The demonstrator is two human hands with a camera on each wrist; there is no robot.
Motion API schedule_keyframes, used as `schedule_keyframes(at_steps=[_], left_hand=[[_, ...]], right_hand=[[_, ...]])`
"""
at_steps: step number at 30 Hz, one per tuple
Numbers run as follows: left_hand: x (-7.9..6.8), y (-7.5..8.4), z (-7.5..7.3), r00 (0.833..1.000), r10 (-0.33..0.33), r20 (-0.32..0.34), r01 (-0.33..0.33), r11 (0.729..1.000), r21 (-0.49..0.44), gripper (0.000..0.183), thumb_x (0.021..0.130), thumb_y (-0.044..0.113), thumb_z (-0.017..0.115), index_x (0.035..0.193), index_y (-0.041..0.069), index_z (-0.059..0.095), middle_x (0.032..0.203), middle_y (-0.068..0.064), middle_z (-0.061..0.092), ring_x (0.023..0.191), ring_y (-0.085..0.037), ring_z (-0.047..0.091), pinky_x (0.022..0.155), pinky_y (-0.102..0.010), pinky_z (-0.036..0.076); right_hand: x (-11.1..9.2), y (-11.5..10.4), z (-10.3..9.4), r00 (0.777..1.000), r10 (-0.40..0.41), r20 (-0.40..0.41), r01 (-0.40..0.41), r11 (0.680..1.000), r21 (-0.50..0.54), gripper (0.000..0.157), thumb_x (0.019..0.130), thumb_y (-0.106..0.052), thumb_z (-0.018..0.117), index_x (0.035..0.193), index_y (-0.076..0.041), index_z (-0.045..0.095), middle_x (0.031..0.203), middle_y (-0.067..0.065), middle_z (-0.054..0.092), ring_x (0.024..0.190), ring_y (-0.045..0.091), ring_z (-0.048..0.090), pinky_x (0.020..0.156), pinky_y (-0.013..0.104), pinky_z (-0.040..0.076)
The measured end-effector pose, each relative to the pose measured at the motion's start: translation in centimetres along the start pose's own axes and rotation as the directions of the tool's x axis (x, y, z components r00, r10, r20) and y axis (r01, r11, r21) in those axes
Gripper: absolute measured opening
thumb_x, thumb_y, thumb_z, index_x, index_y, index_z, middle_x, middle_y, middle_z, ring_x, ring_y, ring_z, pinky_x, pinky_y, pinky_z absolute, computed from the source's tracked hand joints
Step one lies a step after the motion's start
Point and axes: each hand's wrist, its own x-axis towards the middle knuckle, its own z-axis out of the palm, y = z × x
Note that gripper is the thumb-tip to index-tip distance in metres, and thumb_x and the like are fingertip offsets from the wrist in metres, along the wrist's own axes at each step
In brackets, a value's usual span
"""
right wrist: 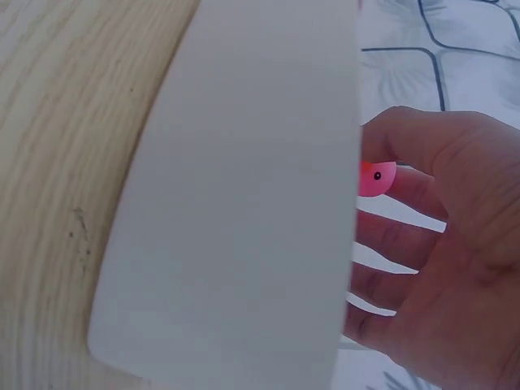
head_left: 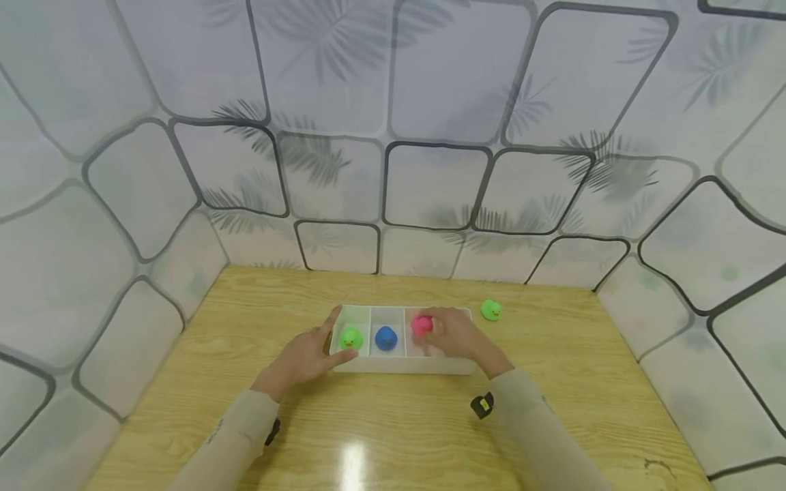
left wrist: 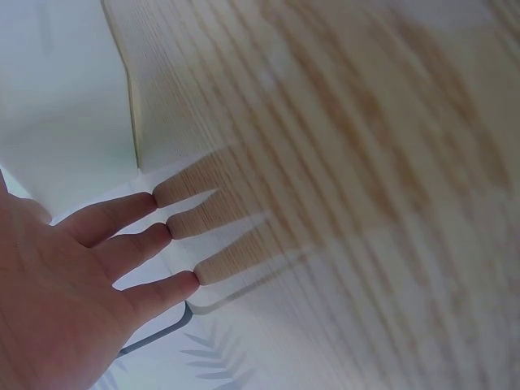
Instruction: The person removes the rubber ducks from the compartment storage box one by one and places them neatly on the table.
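A white three-compartment tray (head_left: 402, 365) stands on the table, its long side facing me. A green toy duck (head_left: 351, 338) sits in the left compartment and a blue toy duck (head_left: 385, 338) in the middle one. My right hand (head_left: 456, 332) pinches a pink toy duck (head_left: 421, 325) between thumb and fingers in the right compartment; the tray wall hides part of that duck in the right wrist view. Around the tray's left end lies my left hand (head_left: 305, 354), fingers extended, thumb at the front rim. Its fingertips (left wrist: 185, 279) meet the tabletop in the left wrist view.
Another green toy duck (head_left: 490, 309) lies on the wooden table (head_left: 393, 423) behind and right of the tray. Patterned white walls (head_left: 334, 177) close off the back and both sides.
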Motion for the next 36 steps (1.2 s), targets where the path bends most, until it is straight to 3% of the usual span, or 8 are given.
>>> schedule_keyframes(at_steps=[4, 7, 13, 22, 36], left_hand=[[0.0, 0.0, 0.0, 1.000, -0.008, 0.005, 0.008, 1.000, 0.011, 0.109, 0.096, 0.075, 0.058, 0.172, 0.021, 0.001, 0.076, -0.003, 0.056, 0.064, -0.018, 0.050, 0.062, -0.034, 0.041], [0.0, 0.0, 0.1, 1.000, -0.009, 0.005, 0.009, 1.000, 0.016, 0.109, 0.096, 0.075, 0.058, 0.172, 0.021, 0.001, 0.075, -0.003, 0.056, 0.064, -0.018, 0.050, 0.062, -0.034, 0.041], [0.0, -0.1, 0.1, 1.000, -0.003, -0.008, 0.003, 1.000, 0.012, 0.108, 0.096, 0.073, 0.059, 0.172, 0.020, 0.002, 0.077, -0.003, 0.055, 0.065, -0.019, 0.049, 0.063, -0.035, 0.041], [0.0, -0.1, 0.1, 1.000, -0.007, -0.006, 0.007, 1.000, 0.014, 0.108, 0.096, 0.073, 0.059, 0.172, 0.022, 0.002, 0.082, -0.004, 0.058, 0.069, -0.020, 0.051, 0.067, -0.037, 0.043], [0.2, -0.1, 0.2, 1.000, -0.012, 0.003, 0.012, 1.000, 0.025, 0.109, 0.095, 0.076, 0.058, 0.171, 0.028, -0.003, 0.079, -0.002, 0.057, 0.066, -0.018, 0.051, 0.067, -0.036, 0.043]], right_hand=[[-0.5, 0.0, -1.0, 0.999, -0.019, -0.027, 0.019, 1.000, 0.006, 0.038, 0.094, -0.015, 0.072, 0.132, -0.008, 0.071, 0.128, 0.012, 0.073, 0.112, 0.029, 0.067, 0.099, 0.050, 0.054], [-0.9, 0.0, -1.8, 0.998, -0.031, -0.045, 0.032, 0.999, 0.029, 0.038, 0.097, -0.013, 0.070, 0.134, -0.007, 0.069, 0.137, 0.017, 0.070, 0.122, 0.039, 0.066, 0.102, 0.056, 0.054], [-1.4, 0.6, -3.0, 0.994, -0.038, -0.100, 0.046, 0.996, 0.073, 0.038, 0.096, -0.009, 0.070, 0.133, -0.006, 0.070, 0.135, 0.017, 0.071, 0.113, 0.036, 0.070, 0.094, 0.054, 0.058], [-2.1, 1.8, -4.6, 0.986, 0.016, -0.169, 0.012, 0.987, 0.163, 0.042, 0.090, -0.005, 0.073, 0.131, -0.005, 0.072, 0.122, 0.019, 0.074, 0.096, 0.027, 0.075, 0.077, 0.033, 0.057], [-3.5, 5.5, -6.0, 0.958, 0.139, -0.249, -0.076, 0.967, 0.244, 0.043, 0.094, -0.009, 0.078, 0.136, -0.003, 0.069, 0.132, 0.023, 0.069, 0.106, 0.034, 0.071, 0.086, 0.029, 0.057]])
